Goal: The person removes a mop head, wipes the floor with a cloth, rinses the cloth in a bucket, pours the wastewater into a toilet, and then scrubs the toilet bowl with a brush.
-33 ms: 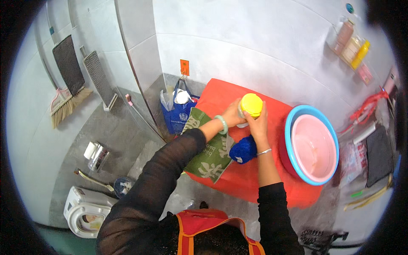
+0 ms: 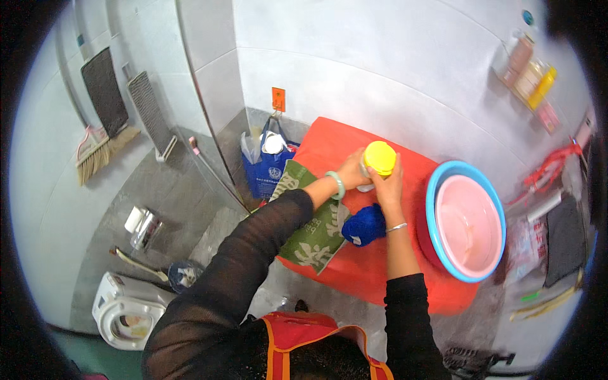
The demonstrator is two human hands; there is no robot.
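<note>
Visibly little changes: the left hand (image 2: 352, 171) and right hand (image 2: 389, 186) still grasp the yellow-topped container (image 2: 380, 158) from both sides over the red-covered surface (image 2: 364, 275), so it seems well steadied.

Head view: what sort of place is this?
Most likely a bathroom: a white toilet at lower left, toiletry-type bottles at upper right, and a pink basin nested inside a blue-rimmed basin.

The lid (image 2: 380, 157) is yellow, the worktop (image 2: 354, 273) orange-red, the bundle (image 2: 363, 225) at the lid's six o'clock deep blue, the flat bag (image 2: 315, 235) at seven white-printed green, the inner basin (image 2: 459, 202) at four pink.
</note>
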